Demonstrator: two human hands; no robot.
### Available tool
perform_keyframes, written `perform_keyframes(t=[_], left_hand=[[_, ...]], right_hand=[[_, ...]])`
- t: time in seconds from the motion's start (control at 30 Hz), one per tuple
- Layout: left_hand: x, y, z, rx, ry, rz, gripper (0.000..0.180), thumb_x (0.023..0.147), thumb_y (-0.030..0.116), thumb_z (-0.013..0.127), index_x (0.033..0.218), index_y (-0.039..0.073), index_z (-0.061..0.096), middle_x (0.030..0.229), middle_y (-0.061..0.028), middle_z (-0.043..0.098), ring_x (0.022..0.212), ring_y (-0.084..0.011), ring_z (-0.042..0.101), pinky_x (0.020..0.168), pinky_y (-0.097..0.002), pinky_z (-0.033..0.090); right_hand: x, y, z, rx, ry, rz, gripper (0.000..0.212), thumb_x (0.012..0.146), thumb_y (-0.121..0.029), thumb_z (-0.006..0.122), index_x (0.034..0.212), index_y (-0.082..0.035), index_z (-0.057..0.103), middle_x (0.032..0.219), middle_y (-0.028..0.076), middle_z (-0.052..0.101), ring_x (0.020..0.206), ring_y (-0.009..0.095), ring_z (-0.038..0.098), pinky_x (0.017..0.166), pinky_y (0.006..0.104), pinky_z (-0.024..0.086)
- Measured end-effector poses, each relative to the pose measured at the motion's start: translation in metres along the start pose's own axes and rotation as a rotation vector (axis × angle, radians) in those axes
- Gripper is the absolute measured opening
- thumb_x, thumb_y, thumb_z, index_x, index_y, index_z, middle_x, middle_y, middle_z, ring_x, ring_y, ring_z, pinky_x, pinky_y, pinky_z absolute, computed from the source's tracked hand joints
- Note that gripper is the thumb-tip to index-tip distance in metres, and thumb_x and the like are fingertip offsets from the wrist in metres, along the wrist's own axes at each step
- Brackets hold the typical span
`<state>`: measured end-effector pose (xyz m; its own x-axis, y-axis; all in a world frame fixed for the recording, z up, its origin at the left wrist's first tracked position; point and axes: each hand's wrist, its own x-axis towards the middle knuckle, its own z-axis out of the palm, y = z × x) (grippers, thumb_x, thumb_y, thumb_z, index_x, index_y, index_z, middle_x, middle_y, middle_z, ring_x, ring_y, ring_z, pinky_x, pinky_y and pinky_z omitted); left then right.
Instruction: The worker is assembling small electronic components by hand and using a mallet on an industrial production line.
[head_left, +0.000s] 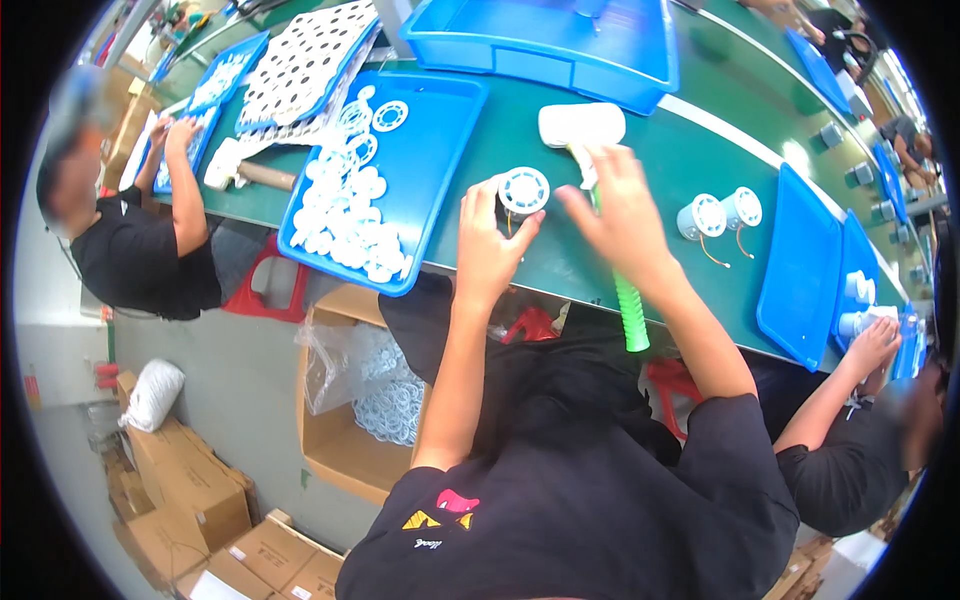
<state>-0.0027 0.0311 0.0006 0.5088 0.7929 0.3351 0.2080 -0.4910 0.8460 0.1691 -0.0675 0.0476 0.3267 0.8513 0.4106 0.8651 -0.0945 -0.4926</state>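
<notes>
My left hand [485, 235] grips a small white cylindrical unit [524, 190] upright, its slotted round top facing up and a thin wire hanging below. To its right, my right hand [625, 215] has its fingers apart and extended over a mallet with a white head [580, 125] and a ribbed green handle [628, 312]. The hand hides the middle of that handle; whether it touches it I cannot tell. Two similar white units [702, 217] with wires stand on the green table to the right.
At left, a blue tray [440, 180] holds many white round caps and slotted rings. A large blue bin [490, 55] stands behind. Another blue tray [800, 270] lies right. A second mallet [265, 177] lies farther left. Co-workers sit on both sides; a carton [345, 460] of rings stands below.
</notes>
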Motion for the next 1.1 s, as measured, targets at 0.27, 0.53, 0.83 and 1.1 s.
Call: perform_keyframes(t=[0.27,0.53,0.83,1.1], left_hand=[[0.000,-0.007,-0.002,-0.056,-0.131,0.097,0.067,0.078,0.009,0.082,0.142,0.005,0.061,0.133,-0.0153,0.066,0.128,-0.0313,0.061,0.111,-0.0434,0.047],[0.003,-0.002,-0.003,-0.111,-0.108,-0.002,0.065,0.086,0.024,0.088,0.141,0.003,0.061,0.134,-0.0164,0.065,0.123,-0.0326,0.063,0.110,-0.0439,0.046],[0.002,0.000,0.001,0.091,-0.102,0.099,0.043,0.090,0.023,0.082,0.126,0.003,0.067,0.129,-0.0168,0.066,0.122,-0.0364,0.062,0.107,-0.0449,0.046],[-0.004,-0.001,0.001,0.086,-0.083,0.094,0.038,0.093,0.024,0.080,0.123,0.004,0.069,0.127,-0.0170,0.068,0.121,-0.0364,0.063,0.105,-0.0450,0.047]], right_hand=[[0.004,-0.006,0.016,0.217,-0.294,0.014,0.066,0.095,-0.045,0.075,0.141,-0.001,0.055,0.123,0.024,0.065,0.111,0.045,0.068,0.093,0.0478,0.055],[-0.016,0.056,-0.084,-0.288,0.095,-0.073,0.062,0.086,-0.045,0.084,0.126,0.000,0.066,0.113,0.017,0.074,0.109,0.035,0.068,0.105,0.0498,0.047],[-0.047,0.119,-0.076,-0.451,0.123,0.061,0.064,0.085,-0.047,0.083,0.124,0.001,0.067,0.107,0.019,0.073,0.108,0.035,0.068,0.117,0.0560,0.043],[-0.041,0.122,-0.079,-0.583,0.066,0.185,0.067,0.091,-0.045,0.078,0.134,0.002,0.060,0.111,0.020,0.071,0.111,0.037,0.066,0.117,0.0569,0.038]])
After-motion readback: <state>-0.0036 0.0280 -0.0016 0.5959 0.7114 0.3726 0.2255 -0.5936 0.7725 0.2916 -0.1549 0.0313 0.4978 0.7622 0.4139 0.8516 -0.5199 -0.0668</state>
